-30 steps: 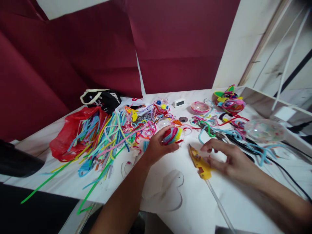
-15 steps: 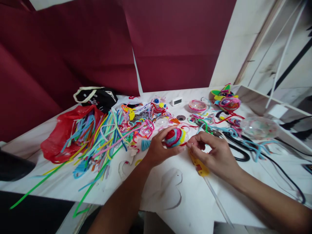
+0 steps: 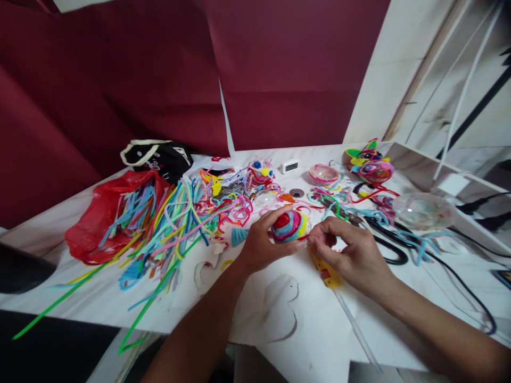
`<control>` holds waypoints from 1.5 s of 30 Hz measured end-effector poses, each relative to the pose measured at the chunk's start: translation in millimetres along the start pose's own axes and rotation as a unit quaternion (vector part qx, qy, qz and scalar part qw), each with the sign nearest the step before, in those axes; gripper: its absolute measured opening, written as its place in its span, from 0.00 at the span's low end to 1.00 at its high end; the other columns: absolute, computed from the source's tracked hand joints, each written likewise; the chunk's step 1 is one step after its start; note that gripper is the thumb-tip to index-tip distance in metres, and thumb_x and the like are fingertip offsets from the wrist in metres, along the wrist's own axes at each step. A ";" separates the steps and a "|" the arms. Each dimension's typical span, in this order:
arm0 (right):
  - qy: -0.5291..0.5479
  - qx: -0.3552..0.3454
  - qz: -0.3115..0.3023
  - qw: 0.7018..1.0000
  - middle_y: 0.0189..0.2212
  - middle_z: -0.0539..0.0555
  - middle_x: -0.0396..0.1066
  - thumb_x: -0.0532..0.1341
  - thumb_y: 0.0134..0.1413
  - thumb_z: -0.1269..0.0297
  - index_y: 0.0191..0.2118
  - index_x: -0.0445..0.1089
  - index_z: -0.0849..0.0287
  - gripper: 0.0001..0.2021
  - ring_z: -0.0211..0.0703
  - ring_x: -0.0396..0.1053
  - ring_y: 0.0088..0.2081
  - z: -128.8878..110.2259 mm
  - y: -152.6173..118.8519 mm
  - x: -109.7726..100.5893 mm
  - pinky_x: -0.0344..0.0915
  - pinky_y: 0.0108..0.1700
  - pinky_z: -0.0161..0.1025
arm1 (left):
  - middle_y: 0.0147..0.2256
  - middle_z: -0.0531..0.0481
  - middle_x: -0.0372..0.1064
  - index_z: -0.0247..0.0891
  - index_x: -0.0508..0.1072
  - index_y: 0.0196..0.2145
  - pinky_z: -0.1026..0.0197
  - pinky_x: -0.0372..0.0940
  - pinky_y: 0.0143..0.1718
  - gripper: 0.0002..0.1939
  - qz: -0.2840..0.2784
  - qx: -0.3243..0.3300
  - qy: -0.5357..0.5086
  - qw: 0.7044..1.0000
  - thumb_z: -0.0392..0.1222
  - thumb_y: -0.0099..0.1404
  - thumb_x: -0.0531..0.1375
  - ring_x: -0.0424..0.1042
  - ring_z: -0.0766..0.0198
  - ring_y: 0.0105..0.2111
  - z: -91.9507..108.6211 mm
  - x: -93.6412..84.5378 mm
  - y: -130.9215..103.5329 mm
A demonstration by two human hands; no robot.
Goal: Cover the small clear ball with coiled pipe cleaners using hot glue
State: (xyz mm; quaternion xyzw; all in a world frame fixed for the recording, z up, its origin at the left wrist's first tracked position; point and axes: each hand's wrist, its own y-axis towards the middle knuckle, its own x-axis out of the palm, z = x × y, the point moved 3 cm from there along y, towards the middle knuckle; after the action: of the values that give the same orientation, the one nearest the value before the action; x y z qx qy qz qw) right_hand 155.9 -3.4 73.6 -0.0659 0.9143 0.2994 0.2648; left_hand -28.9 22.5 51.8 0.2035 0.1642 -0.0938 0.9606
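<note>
My left hand (image 3: 259, 239) is closed around a ball (image 3: 288, 227) wound with red, blue, pink and yellow pipe cleaner. Its thumb lies along the bottom and its fingers hold the far left side. At the ball's lower right edge, my right hand (image 3: 343, 244) pinches a thin red pipe cleaner (image 3: 304, 237) between thumb and fingertips. Part of that strand is hidden by the fingers. Beneath the right hand lies a yellow glue gun (image 3: 329, 275), partly covered, with a clear glue stick (image 3: 357, 327) pointing toward the front edge.
A red plastic bag (image 3: 90, 223) and loose pipe cleaners (image 3: 179, 223) spread on the left. Black-handled scissors (image 3: 393, 255) and a cable lie right of my hand. Decorated balls (image 3: 261, 171), clear plastic half-shells (image 3: 423, 210) and a small digital clock (image 3: 289, 166) stand farther back.
The ball has shifted slightly right and tilted a little in my left hand. More of the red strand shows between it and my right fingertips.
</note>
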 end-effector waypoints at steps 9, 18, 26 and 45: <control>0.074 0.071 -0.034 0.994 0.25 0.48 0.65 0.60 0.58 0.66 0.32 0.69 0.57 0.03 0.37 0.63 0.26 6.9 -0.8 3.3 0.62 0.26 0.35 | 0.56 0.43 0.67 0.44 0.67 0.58 0.59 0.68 0.47 0.36 -0.012 0.008 0.007 1.000 0.47 0.53 0.70 0.68 0.52 0.54 -0.6 1.2 -1.1; 0.179 0.189 -0.016 0.965 0.22 0.48 0.65 0.63 0.52 0.61 0.29 0.70 0.59 0.07 0.36 0.61 0.23 13.9 -1.4 11.6 0.60 0.22 0.34 | 0.56 0.43 0.67 0.42 0.67 0.57 0.55 0.64 0.55 0.35 -0.009 0.027 0.011 1.000 0.44 0.53 0.69 0.68 0.52 0.54 2.4 2.4 -1.6; 0.317 0.303 0.032 0.898 0.20 0.43 0.64 0.74 0.33 0.65 0.27 0.63 0.56 0.18 0.33 0.60 0.19 18.9 1.1 17.9 0.57 0.16 0.30 | 0.56 0.43 0.67 0.41 0.68 0.56 0.55 0.64 0.55 0.33 -0.003 0.028 -0.009 1.000 0.43 0.53 0.69 0.68 0.51 0.55 2.3 2.1 -1.7; 0.504 0.353 0.065 0.786 0.21 0.45 0.76 0.75 0.29 0.70 0.38 0.60 0.54 0.29 0.38 0.72 0.23 24.4 -8.2 31.5 0.63 0.26 0.31 | 0.52 0.43 0.69 0.40 0.68 0.55 0.56 0.67 0.51 0.33 -0.021 -0.021 -0.032 0.999 0.43 0.51 0.70 0.70 0.52 0.51 -3.3 10.1 -2.9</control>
State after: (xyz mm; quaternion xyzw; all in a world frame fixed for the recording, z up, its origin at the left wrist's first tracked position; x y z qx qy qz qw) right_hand 142.3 5.4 36.3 -0.0497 0.9618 -0.1029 -0.2486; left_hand -21.2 20.1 44.4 0.1770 0.1393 -0.1170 0.9673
